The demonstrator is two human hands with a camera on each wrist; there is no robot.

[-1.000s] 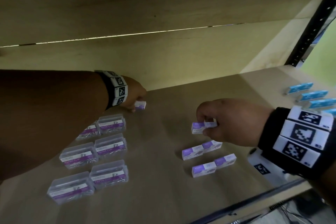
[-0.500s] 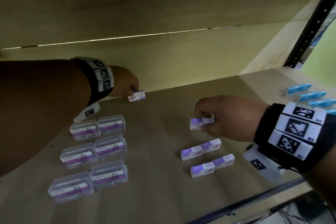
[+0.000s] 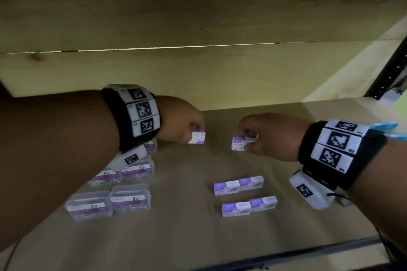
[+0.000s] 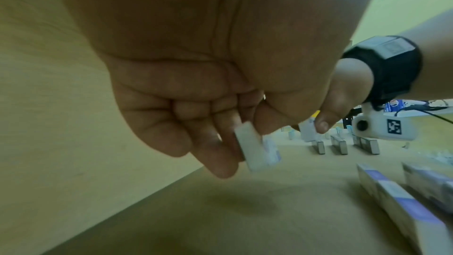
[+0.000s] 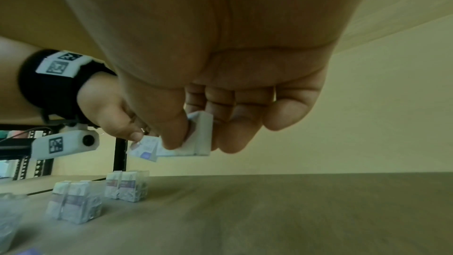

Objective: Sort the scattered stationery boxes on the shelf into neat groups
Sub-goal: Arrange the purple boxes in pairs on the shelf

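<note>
Holding one small staple box each, the left hand [image 3: 184,124] pinches its box [image 3: 197,137] and the right hand [image 3: 267,136] pinches its box [image 3: 241,143], both above the shelf [image 3: 187,237]. I would set them side by side, just behind the staple rows [image 3: 239,185]. Labels read "STAPLES" and, on the clear boxes [image 3: 137,169] at left, "PAPER CLIP".

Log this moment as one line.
left hand: pinches small purple-white staples box | right hand: pinches matching box | both above wooden shelf
</note>
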